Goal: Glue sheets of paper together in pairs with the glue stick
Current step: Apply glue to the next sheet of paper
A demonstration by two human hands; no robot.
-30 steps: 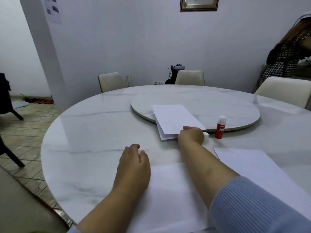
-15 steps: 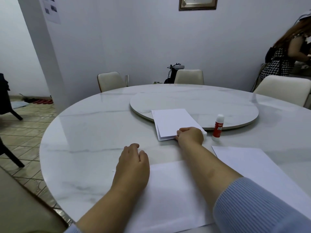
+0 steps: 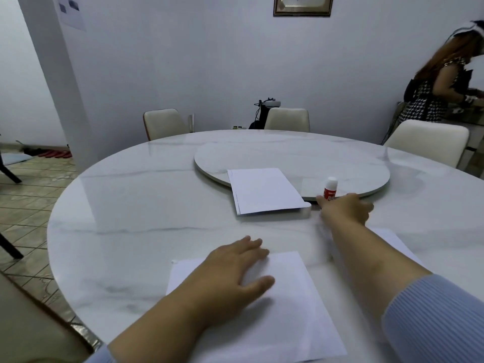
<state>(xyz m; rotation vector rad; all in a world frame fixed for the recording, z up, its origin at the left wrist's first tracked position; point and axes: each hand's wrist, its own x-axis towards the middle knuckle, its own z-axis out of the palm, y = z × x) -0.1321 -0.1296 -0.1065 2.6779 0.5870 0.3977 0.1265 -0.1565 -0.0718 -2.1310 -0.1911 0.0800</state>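
A red-and-white glue stick (image 3: 330, 188) stands upright on the marble table beside the turntable's rim. My right hand (image 3: 346, 208) is stretched out just in front of it, fingers at its base; whether they grip it is unclear. A stack of white paper (image 3: 264, 190) lies half on the turntable, left of the glue stick. My left hand (image 3: 233, 273) lies flat, fingers spread, on a white sheet (image 3: 282, 318) near the table's front edge. Another white sheet (image 3: 392, 241) shows to the right, mostly hidden by my right arm.
The round marble table (image 3: 131, 205) carries a raised turntable (image 3: 301, 158) in its middle. Three pale chairs (image 3: 163, 123) stand around the far side. A person (image 3: 440, 93) stands at the far right by a counter. Tiled floor lies to the left.
My right hand has left the paper stack and moved right to the glue stick. The stack now lies free. My left hand has slid onto the near sheet.
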